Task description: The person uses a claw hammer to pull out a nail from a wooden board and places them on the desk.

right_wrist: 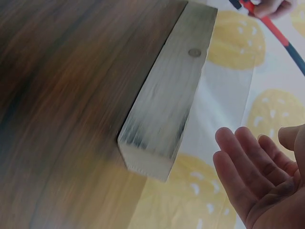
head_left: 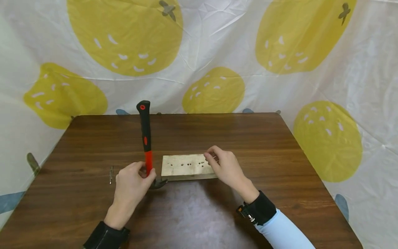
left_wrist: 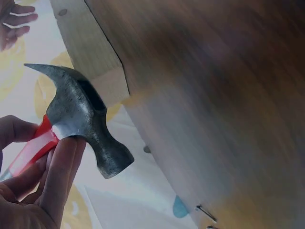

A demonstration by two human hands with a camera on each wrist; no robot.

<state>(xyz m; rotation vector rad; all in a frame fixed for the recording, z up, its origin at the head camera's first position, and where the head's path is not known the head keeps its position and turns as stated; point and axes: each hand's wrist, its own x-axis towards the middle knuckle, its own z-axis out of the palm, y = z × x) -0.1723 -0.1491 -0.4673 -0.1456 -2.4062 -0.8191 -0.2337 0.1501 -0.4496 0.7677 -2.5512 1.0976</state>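
A claw hammer [head_left: 145,131] with a black and red handle stands head down beside the left end of a wooden block [head_left: 178,170]. My left hand [head_left: 131,181] grips its red neck just above the head. The left wrist view shows the steel hammer head [left_wrist: 78,107] and its claw, with fingers and thumb around the neck. Several dark holes or nail heads dot the block's top. Over the block's right end hovers my right hand [head_left: 228,169]. Its fingers are loosely bent and hold nothing, as the right wrist view of that hand [right_wrist: 267,176] shows.
A couple of nails [head_left: 111,174] lie on the brown wooden table [head_left: 93,145], left of my left hand. Behind and around the table hangs a white cloth [head_left: 205,41] with large yellow fruit prints.
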